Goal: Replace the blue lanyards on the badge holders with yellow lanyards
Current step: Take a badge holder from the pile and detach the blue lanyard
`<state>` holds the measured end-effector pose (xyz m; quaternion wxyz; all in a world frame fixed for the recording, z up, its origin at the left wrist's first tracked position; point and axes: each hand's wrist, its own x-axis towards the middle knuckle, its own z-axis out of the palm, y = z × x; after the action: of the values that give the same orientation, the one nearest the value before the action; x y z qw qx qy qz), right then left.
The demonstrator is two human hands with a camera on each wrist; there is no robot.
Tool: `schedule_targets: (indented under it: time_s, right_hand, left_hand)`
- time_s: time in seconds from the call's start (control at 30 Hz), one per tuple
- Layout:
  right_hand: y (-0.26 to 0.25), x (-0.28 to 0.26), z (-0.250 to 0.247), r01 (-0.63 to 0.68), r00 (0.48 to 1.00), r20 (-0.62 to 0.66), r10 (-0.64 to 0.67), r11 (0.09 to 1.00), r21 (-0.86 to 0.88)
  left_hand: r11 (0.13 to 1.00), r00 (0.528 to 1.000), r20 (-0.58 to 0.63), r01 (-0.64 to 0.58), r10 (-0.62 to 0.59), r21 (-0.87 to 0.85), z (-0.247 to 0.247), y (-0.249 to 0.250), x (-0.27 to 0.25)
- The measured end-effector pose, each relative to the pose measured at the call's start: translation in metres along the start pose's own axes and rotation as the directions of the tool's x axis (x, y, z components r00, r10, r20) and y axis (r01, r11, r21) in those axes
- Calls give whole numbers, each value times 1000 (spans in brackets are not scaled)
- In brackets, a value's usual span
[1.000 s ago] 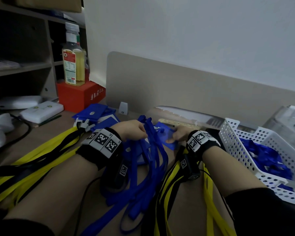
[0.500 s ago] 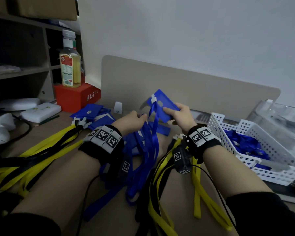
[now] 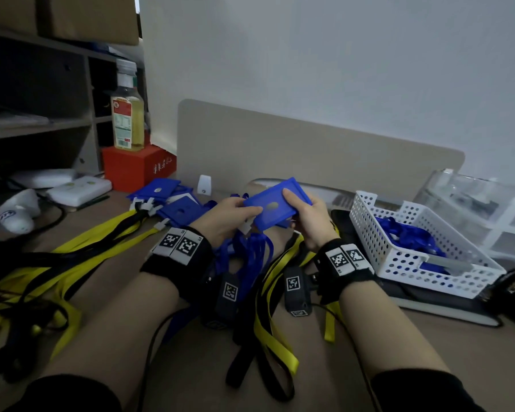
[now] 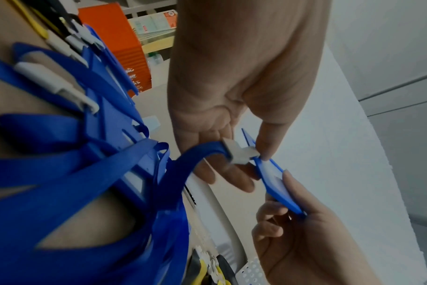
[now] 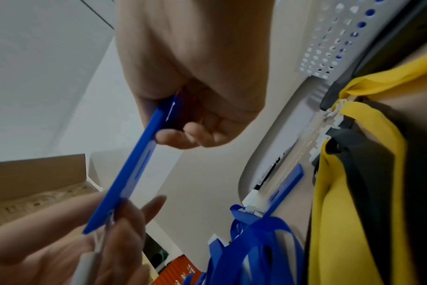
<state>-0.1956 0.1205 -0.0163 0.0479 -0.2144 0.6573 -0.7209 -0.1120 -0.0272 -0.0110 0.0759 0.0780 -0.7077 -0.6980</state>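
Plainly, risks first: 
Tangle: the limp woven blue lanyard (image 4: 195, 154) trailed below the left hand (image 3: 226, 215) into a heap of straps; pulling could drag the lot.
Holder: the rigid, flat blue badge holder (image 3: 275, 205), held off the desk and clamped in the right hand (image 3: 308, 217), might slip.
Clip: the small white plastic clip (image 4: 241, 154), pinched by left fingertips, might jam.
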Motion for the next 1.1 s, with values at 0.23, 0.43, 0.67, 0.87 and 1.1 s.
schedule_targets:
  time_s: [0.23, 0.43, 0.67, 0.87, 1.1]
  right_hand:
    - [10, -8, 1, 32, 976, -216, 8, 983, 183]
    - [17, -10, 4, -55, 954, -258, 154, 934, 353]
    - [14, -14, 14, -199, 933, -193, 304, 882, 426]
    - [11, -17, 16, -230, 933, -164, 321, 881, 413]
    - [3, -18, 18, -262, 932, -92, 351, 827, 497]
  left_hand:
    - [996, 999, 47, -13, 9, 89, 0, -9, -9]
    - [1000, 1000, 19, 13, -13, 8, -2, -11, -5]
    - [991, 990, -35, -132, 133, 22, 6, -2, -10]
    - [927, 966, -108, -188, 234, 324, 12, 7, -17]
    - [909, 954, -108, -228, 280, 350, 18, 15, -25]
